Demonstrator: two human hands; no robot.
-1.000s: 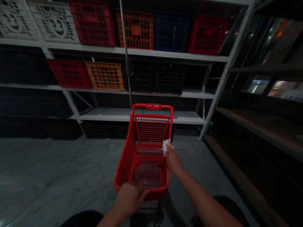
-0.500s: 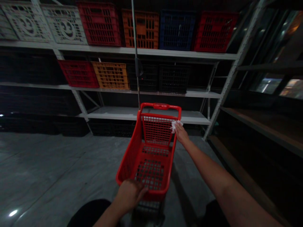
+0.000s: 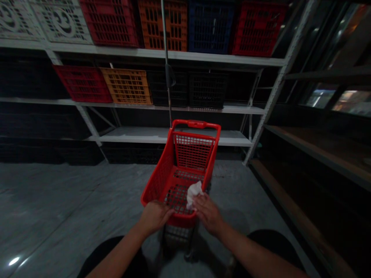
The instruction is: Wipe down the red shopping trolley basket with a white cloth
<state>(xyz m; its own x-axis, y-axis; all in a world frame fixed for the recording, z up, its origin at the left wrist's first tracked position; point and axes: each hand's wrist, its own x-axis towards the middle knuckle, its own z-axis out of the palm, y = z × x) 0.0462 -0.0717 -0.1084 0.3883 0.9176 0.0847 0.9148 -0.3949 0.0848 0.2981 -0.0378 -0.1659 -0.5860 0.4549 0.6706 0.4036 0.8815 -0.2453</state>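
Note:
A red plastic shopping cart (image 3: 162, 177) stands on the floor in front of me, its handle at the far end. My left hand (image 3: 156, 217) grips the near rim of the basket at its left corner, fingers curled over the edge. On the near right corner of the rim is my right hand (image 3: 208, 212), pressing a crumpled white cloth (image 3: 193, 194) against the red plastic. Part of the cloth hangs over the inside of the basket, which has a grid floor. The fingertips of my right hand are partly hidden by the cloth.
Behind the cart runs a white metal shelf rack (image 3: 174, 132) bearing crates, among them a yellow crate (image 3: 127, 87), a blue crate (image 3: 211, 27) and a red crate (image 3: 84, 83). A thin pole (image 3: 166, 50) rises beside the cart. Wooden shelves (image 3: 319, 148) flank the right side.
My right hand has brought the cloth from the far right of the cart along its right rim to the near corner. My left hand still holds the near rim. The view has shifted slightly.

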